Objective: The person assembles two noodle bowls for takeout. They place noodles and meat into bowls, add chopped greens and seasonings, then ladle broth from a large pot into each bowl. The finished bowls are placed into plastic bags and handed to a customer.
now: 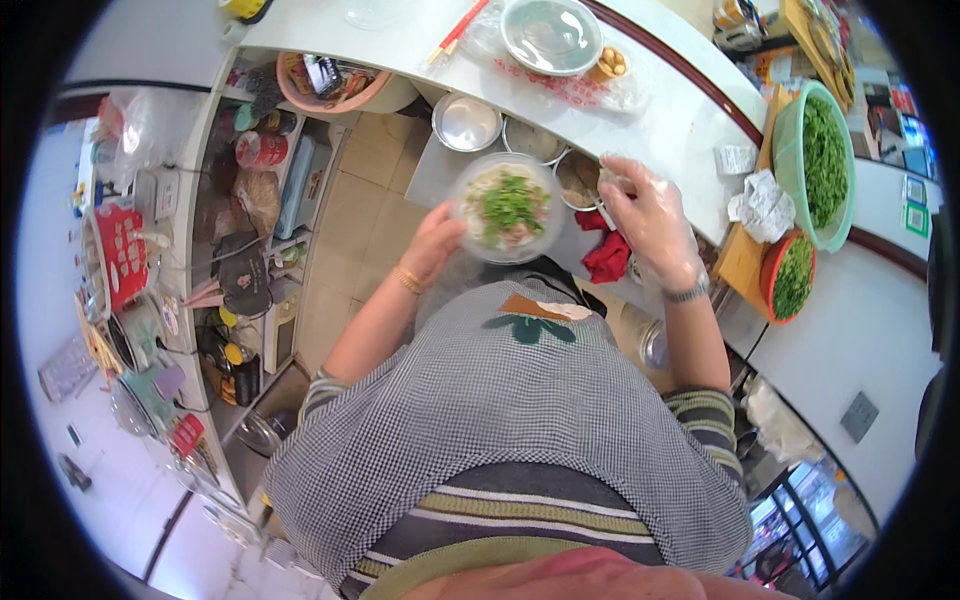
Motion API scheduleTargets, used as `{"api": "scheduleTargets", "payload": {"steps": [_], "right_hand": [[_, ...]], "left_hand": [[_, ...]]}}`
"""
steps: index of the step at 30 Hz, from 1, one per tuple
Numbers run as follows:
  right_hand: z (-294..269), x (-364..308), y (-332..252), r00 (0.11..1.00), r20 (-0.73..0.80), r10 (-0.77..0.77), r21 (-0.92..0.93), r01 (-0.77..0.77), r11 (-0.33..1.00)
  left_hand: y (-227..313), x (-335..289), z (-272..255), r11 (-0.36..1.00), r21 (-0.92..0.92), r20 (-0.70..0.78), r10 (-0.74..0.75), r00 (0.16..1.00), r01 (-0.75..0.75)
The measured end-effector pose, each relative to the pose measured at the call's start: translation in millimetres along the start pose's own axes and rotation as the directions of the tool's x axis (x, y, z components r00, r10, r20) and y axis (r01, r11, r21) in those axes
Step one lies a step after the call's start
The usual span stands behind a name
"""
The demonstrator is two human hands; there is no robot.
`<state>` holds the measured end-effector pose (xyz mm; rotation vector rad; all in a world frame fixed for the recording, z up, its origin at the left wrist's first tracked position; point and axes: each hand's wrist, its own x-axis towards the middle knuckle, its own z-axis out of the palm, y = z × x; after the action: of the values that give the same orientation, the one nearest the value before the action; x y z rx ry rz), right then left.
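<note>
My left hand [436,243] grips the left side of a clear round plastic bowl [507,256], which is held in front of my apron. In the bowl lie pale food, brownish bits and a heap of chopped green herbs [512,200]. My right hand [655,225] wears a thin clear plastic glove and is raised to the right of the bowl, apart from it. Its fingers curl toward the thumb near a round metal container [578,182] with brownish contents; anything between them is hidden. Another metal container [530,138] is partly covered by the bowl.
A shiny metal pot [467,122] stands beyond the bowl. On the white counter [690,130] are a lidded clear bowl [551,36] and red chopsticks [462,28]. To the right, a green basket [850,190] and a red basin [770,285] hold chopped greens. Red cloth [606,257] lies below my right hand.
</note>
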<state>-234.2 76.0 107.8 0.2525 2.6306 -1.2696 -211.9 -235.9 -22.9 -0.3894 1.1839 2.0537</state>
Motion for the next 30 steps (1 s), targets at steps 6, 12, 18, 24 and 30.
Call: {"api": "scheduleTargets", "payload": {"steps": [6, 12, 18, 24, 30], "right_hand": [[36, -1, 66, 0.974, -0.179, 0.141, -0.504, -0.214, 0.837], [75, -21, 102, 0.914, -0.166, 0.369, -0.262, -0.402, 0.877], [97, -42, 104, 0.959, -0.276, 0.07, -0.461, -0.196, 0.866], [113, -41, 120, 0.938, -0.296, 0.18, -0.104, -0.219, 0.97], [121, -49, 150, 0.872, -0.274, 0.406, 0.453, -0.255, 0.854]], "left_hand": [[11, -26, -61, 0.993, 0.12, -0.151, 0.03, 0.988, -0.012], [22, -6, -69, 0.997, 0.073, -0.028, 0.007, 1.0, -0.005], [32, 27, -55, 0.993, 0.102, 0.056, -0.056, 0.997, 0.05], [36, 43, -43, 0.986, 0.161, 0.098, -0.06, 0.993, 0.043], [33, 44, -44, 0.984, 0.161, 0.058, -0.091, 0.994, 0.081]]}}
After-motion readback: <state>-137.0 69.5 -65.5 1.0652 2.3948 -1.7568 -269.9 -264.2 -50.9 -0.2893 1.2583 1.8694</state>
